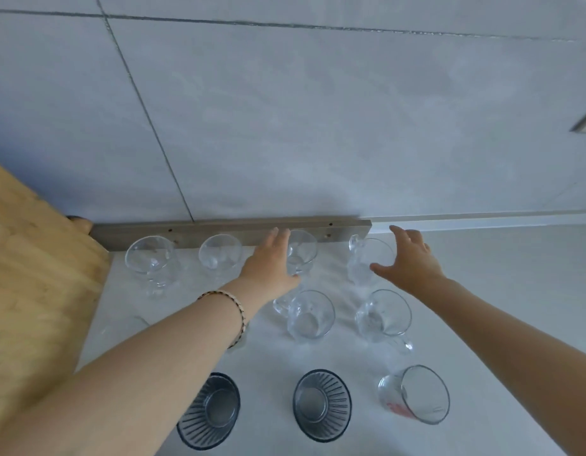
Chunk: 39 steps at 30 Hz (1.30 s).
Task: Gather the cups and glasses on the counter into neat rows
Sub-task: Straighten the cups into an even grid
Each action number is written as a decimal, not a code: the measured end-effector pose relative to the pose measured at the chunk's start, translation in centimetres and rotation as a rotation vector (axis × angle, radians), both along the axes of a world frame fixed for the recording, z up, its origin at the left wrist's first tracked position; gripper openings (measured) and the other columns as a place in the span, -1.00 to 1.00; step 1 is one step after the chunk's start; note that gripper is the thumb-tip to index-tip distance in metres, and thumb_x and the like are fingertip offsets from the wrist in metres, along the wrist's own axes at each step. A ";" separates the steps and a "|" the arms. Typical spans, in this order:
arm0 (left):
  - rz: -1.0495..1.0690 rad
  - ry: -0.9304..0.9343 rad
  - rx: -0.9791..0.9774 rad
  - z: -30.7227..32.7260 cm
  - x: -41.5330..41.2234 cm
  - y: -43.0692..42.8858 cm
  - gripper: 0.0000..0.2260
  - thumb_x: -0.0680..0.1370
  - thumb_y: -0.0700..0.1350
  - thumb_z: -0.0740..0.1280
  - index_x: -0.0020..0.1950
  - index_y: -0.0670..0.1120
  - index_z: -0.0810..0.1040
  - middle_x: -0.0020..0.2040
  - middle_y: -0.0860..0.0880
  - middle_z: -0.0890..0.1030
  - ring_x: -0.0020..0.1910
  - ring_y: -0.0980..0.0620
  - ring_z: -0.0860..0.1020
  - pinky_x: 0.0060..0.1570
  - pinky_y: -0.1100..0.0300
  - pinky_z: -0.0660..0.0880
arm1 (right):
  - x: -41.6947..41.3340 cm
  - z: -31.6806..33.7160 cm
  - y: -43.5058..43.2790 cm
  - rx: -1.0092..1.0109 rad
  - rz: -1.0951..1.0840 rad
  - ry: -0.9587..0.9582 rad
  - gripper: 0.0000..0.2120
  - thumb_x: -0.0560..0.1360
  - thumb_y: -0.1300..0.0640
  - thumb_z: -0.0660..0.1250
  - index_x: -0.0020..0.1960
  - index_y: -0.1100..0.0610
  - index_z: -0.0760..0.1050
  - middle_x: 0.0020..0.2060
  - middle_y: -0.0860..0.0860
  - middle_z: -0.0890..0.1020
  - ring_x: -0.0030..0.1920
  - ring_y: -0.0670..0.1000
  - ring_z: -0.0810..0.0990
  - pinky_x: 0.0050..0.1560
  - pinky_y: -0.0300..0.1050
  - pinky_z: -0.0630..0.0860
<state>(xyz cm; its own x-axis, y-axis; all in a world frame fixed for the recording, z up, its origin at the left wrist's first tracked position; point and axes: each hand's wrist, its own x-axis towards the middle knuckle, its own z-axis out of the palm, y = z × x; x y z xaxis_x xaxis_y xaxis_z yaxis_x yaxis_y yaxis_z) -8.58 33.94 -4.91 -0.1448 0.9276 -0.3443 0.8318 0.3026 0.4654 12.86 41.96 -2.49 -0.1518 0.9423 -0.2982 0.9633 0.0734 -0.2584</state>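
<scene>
Several clear glass cups stand on the white counter [499, 291]. The back row holds cups at the far left [150, 258], beside it [219, 255], in the middle [303, 250] and at the right [367, 255]. My left hand [272, 261] lies with straight fingers against the middle cup's left side. My right hand [411, 258] is spread open at the right cup's right side, thumb in front of it. Two handled cups [309, 315] [383, 315] form a middle row. In front stand two ribbed grey glasses [209, 409] [321, 404] and a clear glass with red marks [416, 393].
A wooden board [38, 274] borders the counter on the left. A grey metal strip [232, 229] runs along the foot of the tiled wall [318, 126], right behind the back row. My left forearm covers part of the middle row.
</scene>
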 end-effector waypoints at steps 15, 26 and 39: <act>0.292 -0.051 0.045 -1.9 1.8 3.5 -0.23 0.37 0.10 0.45 0.48 -0.01 0.17 0.45 -0.02 0.26 0.36 -0.02 0.39 0.19 0.10 0.40 | -0.4 -3.1 3.6 -0.188 0.486 -0.074 -0.13 0.35 0.13 0.41 0.51 -0.18 0.01 0.50 0.00 -0.01 0.49 0.18 0.02 0.43 0.09 0.15; 0.327 -0.093 0.096 -2.4 1.9 3.3 -0.25 0.36 0.08 0.47 0.46 0.03 0.20 0.40 0.00 0.31 0.35 0.03 0.39 0.11 0.16 0.38 | -0.3 -4.8 4.9 -0.095 0.338 0.090 -0.08 0.34 -0.05 0.47 0.53 -0.03 0.02 0.41 0.05 0.25 0.33 0.11 0.41 0.27 -0.03 0.44; 0.344 -0.159 0.110 -2.4 2.1 3.1 -0.26 0.36 0.05 0.48 0.45 0.06 0.21 0.40 0.00 0.31 0.31 0.00 0.42 0.01 0.21 0.34 | -0.3 -5.8 4.2 0.002 0.384 0.132 -0.12 0.36 0.05 0.46 0.53 -0.04 0.05 0.43 0.09 0.18 0.42 0.12 0.26 0.26 -0.04 0.44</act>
